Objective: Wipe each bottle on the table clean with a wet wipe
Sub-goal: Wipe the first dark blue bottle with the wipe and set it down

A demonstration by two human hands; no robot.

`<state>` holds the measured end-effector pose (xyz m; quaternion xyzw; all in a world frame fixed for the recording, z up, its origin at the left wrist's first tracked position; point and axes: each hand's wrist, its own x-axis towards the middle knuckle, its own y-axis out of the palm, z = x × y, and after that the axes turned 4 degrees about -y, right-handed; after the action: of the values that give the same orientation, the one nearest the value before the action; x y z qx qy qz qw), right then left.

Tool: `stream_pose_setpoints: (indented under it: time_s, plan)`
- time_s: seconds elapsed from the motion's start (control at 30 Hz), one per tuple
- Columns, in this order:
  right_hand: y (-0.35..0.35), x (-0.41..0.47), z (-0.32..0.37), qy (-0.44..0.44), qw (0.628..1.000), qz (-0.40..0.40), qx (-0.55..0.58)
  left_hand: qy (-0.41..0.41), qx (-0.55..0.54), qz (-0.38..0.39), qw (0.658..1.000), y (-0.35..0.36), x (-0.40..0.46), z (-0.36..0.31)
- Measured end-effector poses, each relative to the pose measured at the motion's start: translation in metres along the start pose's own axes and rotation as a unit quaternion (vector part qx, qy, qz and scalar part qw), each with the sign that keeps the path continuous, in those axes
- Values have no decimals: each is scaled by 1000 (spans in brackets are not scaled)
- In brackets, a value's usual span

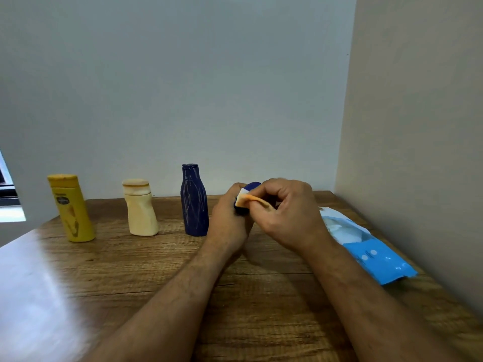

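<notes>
Centre-right of frame: left hand [230, 218] curls its fingers round a small dark blue bottle [252, 186], held above the wooden table [156, 270]. Only the rounded blue top and a dark patch lower down show; the rest is hidden behind both hands.

Right hand [285, 212] reaches in from the right, thumb and fingers pinching a wet wipe [251, 199] against the bottle. The wipe is white at one corner, stained orange along the fold.

Row of three standing bottles across the middle left, well apart from each other. Far left: yellow bottle [72, 210], leaning slightly, smeared. Next: cream bottle [139, 207] with a wide cap, body bent, orange-stained. Nearest the hands: tall dark blue bottle [194, 201], upright, marked with pale streaks, just beside the left hand, contact not clear.

Right edge of frame: blue wipes pack [376, 254] lies flat on the table close to the beige side wall [418, 126], its white upper end open. The right forearm crosses in front of its near side.

Grey wall [183, 74] behind. Glare on the table at lower left.
</notes>
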<state>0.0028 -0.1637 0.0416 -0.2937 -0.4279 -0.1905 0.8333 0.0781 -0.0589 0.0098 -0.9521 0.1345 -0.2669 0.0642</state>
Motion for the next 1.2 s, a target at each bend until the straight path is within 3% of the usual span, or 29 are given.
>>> stream_pose_setpoints:
  time_s: [0.23, 0.5, 0.8, 1.03, 1.2]
  plan:
    - [-4, 7, -7, 54, 993, -95, -45, -8, 8, -6, 1000, 4, 0, -5]
    - [-1, 1, -1, 15, 1000, -1, 22, 21, 16, -14, 1000, -2, -2, -5]
    - [-7, 7, -5, 57, 991, -113, -33, 18, 33, -15, 999, 3, 1, -5]
    - [-4, 2, 2, 17, 999, 5, 35, 25, 22, -15, 999, -1, -1, -4]
    - [-6, 4, -3, 38, 998, -46, -2, 4, 6, -13, 1000, 5, 0, -4]
